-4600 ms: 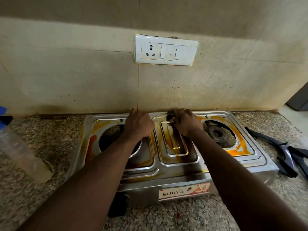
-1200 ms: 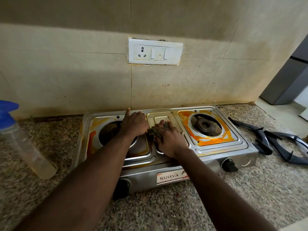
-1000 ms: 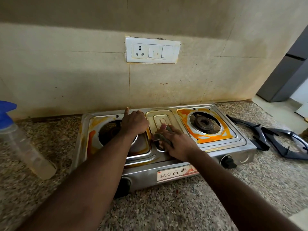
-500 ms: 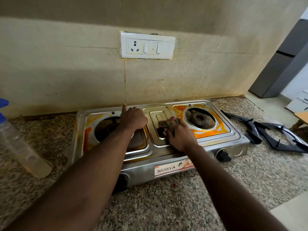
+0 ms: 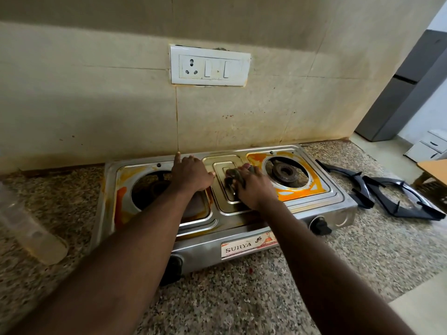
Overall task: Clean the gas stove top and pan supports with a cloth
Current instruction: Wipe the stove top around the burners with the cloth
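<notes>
A dark cloth (image 5: 231,176) is held bunched in the curled fingers of the right hand (image 5: 254,188) on the stove's (image 5: 205,245) middle panel, at the counter's (image 5: 242,305) back edge. It is judged soft and light, best gripped wadded. The left hand (image 5: 191,175) is braced alongside, fingers curled, forefinger outstretched.

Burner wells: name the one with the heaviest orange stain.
The right burner well, next to the pan supports; bright orange rings it, while the left well shows only paler streaks.

Right hand (image 5: 254,187) slid cloth (image 5: 231,175) farther back
</notes>
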